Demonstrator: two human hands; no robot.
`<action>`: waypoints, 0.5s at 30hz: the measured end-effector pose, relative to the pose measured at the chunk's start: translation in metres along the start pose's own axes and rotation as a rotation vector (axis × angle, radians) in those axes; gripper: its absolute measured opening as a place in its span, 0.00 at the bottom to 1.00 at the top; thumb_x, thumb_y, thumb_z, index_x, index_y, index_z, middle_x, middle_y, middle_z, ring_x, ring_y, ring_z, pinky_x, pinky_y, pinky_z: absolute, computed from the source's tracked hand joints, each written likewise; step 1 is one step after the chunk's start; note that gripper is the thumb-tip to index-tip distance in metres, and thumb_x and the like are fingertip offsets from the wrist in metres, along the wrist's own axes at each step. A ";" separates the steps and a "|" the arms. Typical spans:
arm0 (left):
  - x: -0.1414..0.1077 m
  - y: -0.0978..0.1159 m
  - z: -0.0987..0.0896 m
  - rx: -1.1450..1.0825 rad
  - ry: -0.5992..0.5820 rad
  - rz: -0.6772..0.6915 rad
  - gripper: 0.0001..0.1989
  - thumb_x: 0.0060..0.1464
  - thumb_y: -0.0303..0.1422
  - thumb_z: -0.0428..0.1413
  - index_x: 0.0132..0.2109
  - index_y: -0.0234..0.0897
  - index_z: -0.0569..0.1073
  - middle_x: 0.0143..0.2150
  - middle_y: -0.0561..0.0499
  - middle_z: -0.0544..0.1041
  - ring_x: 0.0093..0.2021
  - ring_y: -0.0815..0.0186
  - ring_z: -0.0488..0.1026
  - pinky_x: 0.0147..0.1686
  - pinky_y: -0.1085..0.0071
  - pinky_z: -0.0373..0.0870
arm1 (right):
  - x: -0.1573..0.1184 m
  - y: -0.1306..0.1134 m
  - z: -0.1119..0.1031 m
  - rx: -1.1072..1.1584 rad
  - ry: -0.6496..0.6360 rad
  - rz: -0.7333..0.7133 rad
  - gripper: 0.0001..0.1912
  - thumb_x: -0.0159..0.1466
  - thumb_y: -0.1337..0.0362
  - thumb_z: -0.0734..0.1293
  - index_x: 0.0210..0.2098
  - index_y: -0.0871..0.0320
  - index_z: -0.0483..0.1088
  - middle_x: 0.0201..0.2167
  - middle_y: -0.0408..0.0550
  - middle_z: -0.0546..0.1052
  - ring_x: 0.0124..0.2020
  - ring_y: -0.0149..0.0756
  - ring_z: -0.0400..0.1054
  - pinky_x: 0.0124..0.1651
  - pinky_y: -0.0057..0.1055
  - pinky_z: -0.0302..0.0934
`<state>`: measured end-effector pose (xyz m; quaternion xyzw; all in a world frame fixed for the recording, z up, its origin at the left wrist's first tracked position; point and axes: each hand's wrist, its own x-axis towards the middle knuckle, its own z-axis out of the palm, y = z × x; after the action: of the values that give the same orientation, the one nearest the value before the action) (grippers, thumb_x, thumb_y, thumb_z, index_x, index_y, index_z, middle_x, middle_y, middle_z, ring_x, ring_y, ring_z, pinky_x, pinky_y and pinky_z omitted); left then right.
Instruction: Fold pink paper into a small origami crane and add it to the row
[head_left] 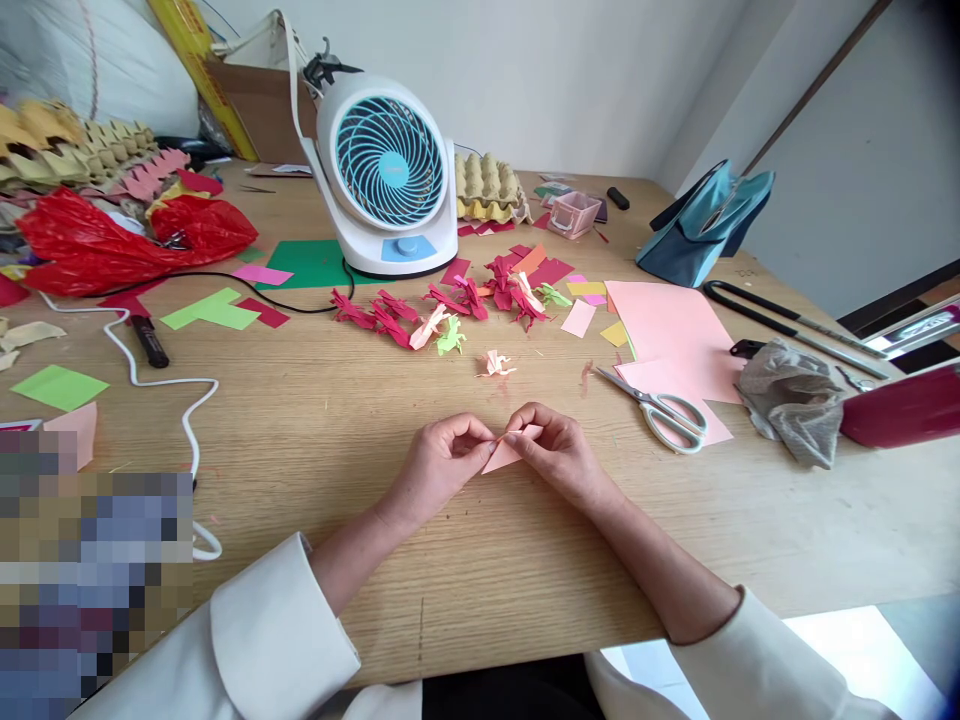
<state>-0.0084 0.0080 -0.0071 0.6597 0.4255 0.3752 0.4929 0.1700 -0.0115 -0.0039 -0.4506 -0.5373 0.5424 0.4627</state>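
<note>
Between my two hands is a small piece of folded pink paper [504, 459], held just above or on the wooden table. My left hand [451, 452] pinches its left edge between thumb and fingertips. On the other side, my right hand [556, 450] pinches its upper part, fingers curled over it. Parts of the paper are hidden behind the fingers. Just beyond them lies a small pale pink folded paper figure [495, 364]. Farther back are several red folded figures [390, 318] and a light green one [451, 336].
A white fan [394, 170] stands at the back. Scissors [660, 408] rest on pink sheets [671, 330] to the right, beside a grey cloth [791, 400]. At left are a red plastic bag [97, 245], a marker [150, 342] and a white cable [193, 425].
</note>
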 end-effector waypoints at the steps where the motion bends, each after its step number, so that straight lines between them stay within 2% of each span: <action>1: 0.000 0.000 0.000 0.011 0.001 0.009 0.06 0.53 0.31 0.58 0.29 0.35 0.73 0.25 0.55 0.74 0.26 0.71 0.71 0.27 0.77 0.66 | 0.000 0.000 0.000 -0.008 -0.003 0.009 0.18 0.58 0.48 0.71 0.31 0.56 0.67 0.19 0.38 0.65 0.19 0.27 0.57 0.24 0.26 0.51; 7: -0.005 0.002 0.003 0.044 -0.029 0.100 0.06 0.58 0.32 0.55 0.34 0.35 0.74 0.30 0.53 0.77 0.31 0.68 0.75 0.33 0.76 0.71 | 0.000 0.004 -0.001 -0.060 0.009 -0.014 0.18 0.60 0.48 0.70 0.31 0.56 0.67 0.20 0.39 0.69 0.21 0.29 0.63 0.25 0.26 0.57; 10: -0.008 0.003 0.004 0.140 0.004 0.194 0.04 0.57 0.31 0.56 0.36 0.36 0.75 0.33 0.51 0.78 0.33 0.68 0.75 0.34 0.75 0.70 | -0.001 0.006 0.001 -0.066 0.011 -0.012 0.17 0.60 0.49 0.70 0.31 0.56 0.67 0.21 0.40 0.71 0.24 0.32 0.68 0.27 0.27 0.62; 15: -0.009 0.005 0.001 0.327 0.061 0.304 0.06 0.58 0.27 0.54 0.32 0.37 0.73 0.27 0.55 0.74 0.28 0.72 0.69 0.32 0.76 0.65 | -0.003 0.003 0.004 -0.071 0.001 -0.030 0.14 0.61 0.54 0.70 0.31 0.57 0.67 0.25 0.41 0.71 0.26 0.30 0.70 0.30 0.26 0.63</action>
<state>-0.0095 -0.0018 -0.0032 0.7757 0.3910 0.3911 0.3041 0.1668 -0.0146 -0.0072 -0.4592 -0.5626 0.5156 0.4547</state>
